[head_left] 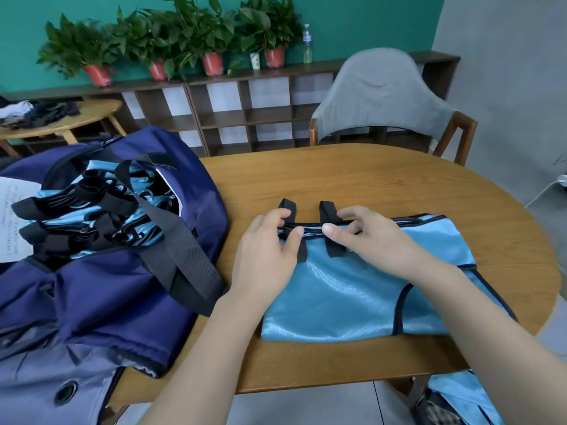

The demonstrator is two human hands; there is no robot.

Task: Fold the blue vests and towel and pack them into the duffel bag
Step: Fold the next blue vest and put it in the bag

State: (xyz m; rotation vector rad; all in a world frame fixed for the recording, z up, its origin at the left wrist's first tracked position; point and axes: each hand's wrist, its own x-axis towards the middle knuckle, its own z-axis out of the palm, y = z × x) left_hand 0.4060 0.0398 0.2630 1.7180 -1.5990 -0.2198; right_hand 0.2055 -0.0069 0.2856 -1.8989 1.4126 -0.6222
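Observation:
A light blue vest (352,289) with black trim lies folded flat on the wooden table (383,182). Two black straps stick out past its far edge. My left hand (270,243) pinches the vest's far edge at the left strap. My right hand (368,237) pinches the same edge at the right strap, thumb on top. The navy duffel bag (107,271) stands open at the left, holding several folded blue vests (92,210) with black straps. No towel is visible.
More blue fabric (460,400) hangs below the table's near right edge. A grey-covered chair (380,96) stands behind the table. A shelf with potted plants (184,41) and a bottle lines the back wall. A small round table (61,118) sits far left.

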